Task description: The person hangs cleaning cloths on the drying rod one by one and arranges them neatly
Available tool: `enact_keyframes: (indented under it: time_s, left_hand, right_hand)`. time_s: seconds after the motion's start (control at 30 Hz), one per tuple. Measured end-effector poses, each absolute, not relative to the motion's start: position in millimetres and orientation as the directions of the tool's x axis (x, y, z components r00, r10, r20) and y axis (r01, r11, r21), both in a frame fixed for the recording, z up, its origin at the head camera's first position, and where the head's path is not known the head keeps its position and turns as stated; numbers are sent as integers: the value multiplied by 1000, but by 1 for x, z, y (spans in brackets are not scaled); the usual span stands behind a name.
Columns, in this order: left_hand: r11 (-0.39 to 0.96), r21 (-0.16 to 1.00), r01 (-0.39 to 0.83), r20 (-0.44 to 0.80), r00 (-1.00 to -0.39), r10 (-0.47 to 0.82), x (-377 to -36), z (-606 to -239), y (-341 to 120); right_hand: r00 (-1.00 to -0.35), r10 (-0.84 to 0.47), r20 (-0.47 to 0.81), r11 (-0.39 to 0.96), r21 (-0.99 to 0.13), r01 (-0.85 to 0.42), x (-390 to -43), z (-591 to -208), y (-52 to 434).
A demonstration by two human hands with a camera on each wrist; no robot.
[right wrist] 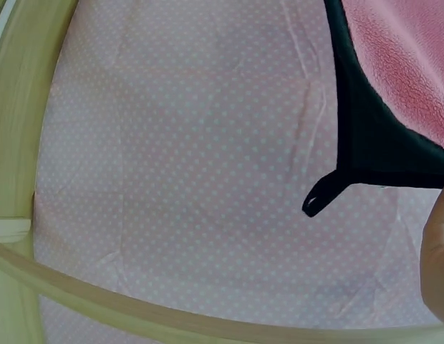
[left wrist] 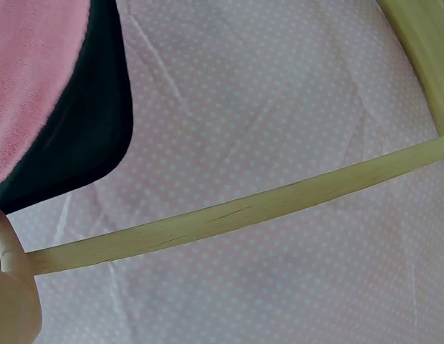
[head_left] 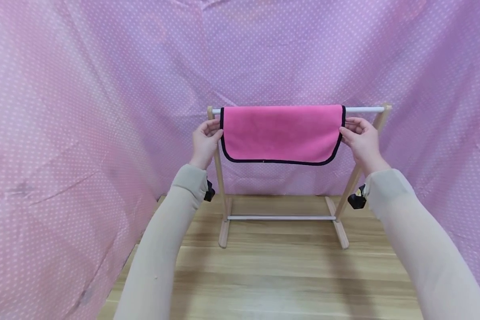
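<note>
A pink towel [head_left: 282, 133] with black edging hangs over the white top bar [head_left: 364, 110] of a wooden rack. At its left edge, my left hand [head_left: 205, 141] pinches the black border between thumb and fingers. My right hand [head_left: 362, 141] pinches the opposite border in the same way. Both wrist views show plush pink fabric with dark corner pieces. A small black loop [right wrist: 322, 197] sticks out from the corner in the right wrist view. Only part of the left hand [left wrist: 13, 287] shows in the left wrist view, beside a rack leg [left wrist: 208, 222].
The rack stands on a wood-grain surface [head_left: 264, 275], its feet [head_left: 224, 233] joined by a white lower bar [head_left: 280, 218]. Pink polka-dot cloth [head_left: 240, 58] hangs behind it and along both sides. Black devices [head_left: 357, 201] are strapped at both wrists.
</note>
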State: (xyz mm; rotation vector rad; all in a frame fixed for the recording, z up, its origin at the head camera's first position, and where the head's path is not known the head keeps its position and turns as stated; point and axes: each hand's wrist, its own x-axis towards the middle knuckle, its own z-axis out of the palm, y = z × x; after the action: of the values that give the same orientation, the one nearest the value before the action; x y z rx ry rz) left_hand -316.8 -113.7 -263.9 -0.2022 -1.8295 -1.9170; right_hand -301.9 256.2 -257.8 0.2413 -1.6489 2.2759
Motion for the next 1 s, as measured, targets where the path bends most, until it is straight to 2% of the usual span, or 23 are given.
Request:
enact_keyframes:
  time_s: [0.17,0.37,0.6,0.83,1.0]
  left_hand:
    - [3,899,439,427,-873,-238,-315,-266,-111]
    - [-55,892,448,425,-875,-233,-315,-270,-111]
    - [-87,910,406,388,-906,-166,-311,-286,-116]
    - [-205,924,324,297,-943,-152,-301,-310,-118]
    - [-208,934,291,268,-954,-131,-292,-329,-117]
  right_hand:
    - [-919,209,334,-277,-881,-383,-306,-254,255]
    - [-928,196,317,-260,-896,-361,-304,-256,255]
    - [-941,96,325,-234,-911,-339,-294,-282,265]
    - [-930,-1,368,-228,-905,-358,-276,-314,269]
    - [-920,-75,386,-245,-901,-358,-258,-335,267]
